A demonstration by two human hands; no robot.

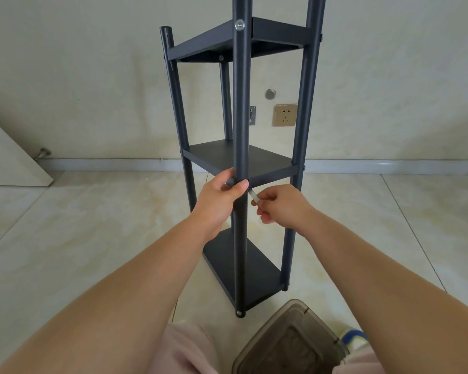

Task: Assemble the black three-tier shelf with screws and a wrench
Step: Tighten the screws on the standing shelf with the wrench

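The black three-tier shelf [241, 160] stands upright on the floor in front of me, with three boards between four round posts. A silver screw head [239, 24] shows on the near post at the top board. My left hand [222, 197] grips the near post just below the middle board. Right of that post, my right hand [277, 206] pinches a small silver wrench [253, 196], whose tip points at the post by the middle board's front corner. The screw there is hidden behind my left hand.
A translucent brown plastic box [289, 341] sits on the tiled floor at the lower right, near the shelf's foot. A wall with a gold socket [284, 115] stands behind the shelf. A pale door [8, 157] leans in at the left. My knees are at the bottom.
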